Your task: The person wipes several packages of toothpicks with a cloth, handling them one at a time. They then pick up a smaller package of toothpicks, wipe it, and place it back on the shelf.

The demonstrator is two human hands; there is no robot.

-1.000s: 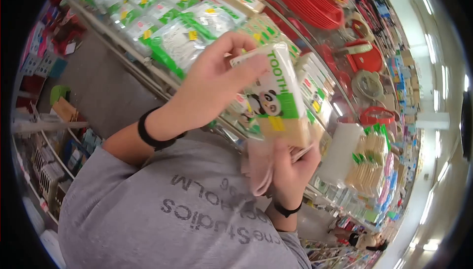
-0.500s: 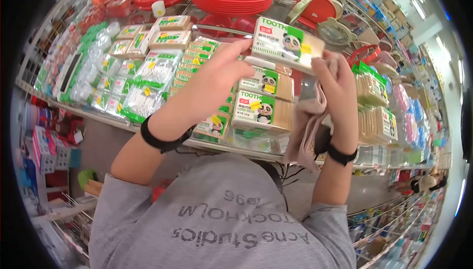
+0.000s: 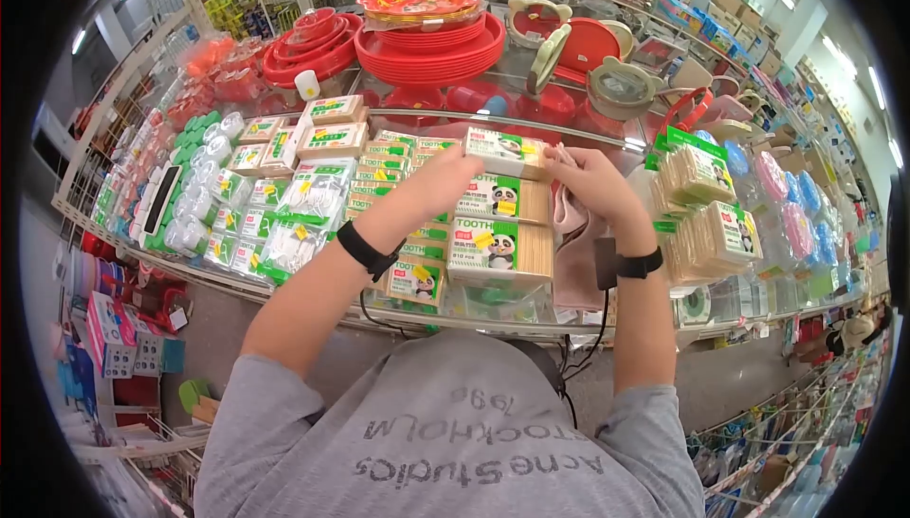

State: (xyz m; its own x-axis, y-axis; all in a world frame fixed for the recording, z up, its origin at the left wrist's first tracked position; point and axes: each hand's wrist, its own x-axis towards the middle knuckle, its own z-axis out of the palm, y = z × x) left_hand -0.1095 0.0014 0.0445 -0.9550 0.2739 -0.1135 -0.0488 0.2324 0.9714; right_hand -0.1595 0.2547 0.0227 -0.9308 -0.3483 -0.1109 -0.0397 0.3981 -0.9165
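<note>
A toothpick pack (image 3: 507, 150) with a green and white panda label lies at the back of a row of like packs. My left hand (image 3: 444, 181) has its fingers closed at the pack's left end. At its right end, my right hand (image 3: 595, 184) grips the pack, with a pink cloth (image 3: 576, 267) bunched in the same hand and hanging down in front. Nearer to me in that row stand a second toothpick pack (image 3: 500, 198) and a larger front pack (image 3: 498, 251). Smaller toothpick packs (image 3: 414, 281) fill the column to the left.
Stacked red basins (image 3: 431, 54) stand behind on the shelf, beside a small white cup (image 3: 307, 84). Bagged cotton swabs (image 3: 308, 200) lie to the left, bundled wooden sticks (image 3: 716, 234) to the right. A shelf rail (image 3: 654, 331) runs along the front.
Both hands have lowered the pack from above the row to the row's back end. The cloth has moved down with my right hand, and the view takes in more of the shelf.
</note>
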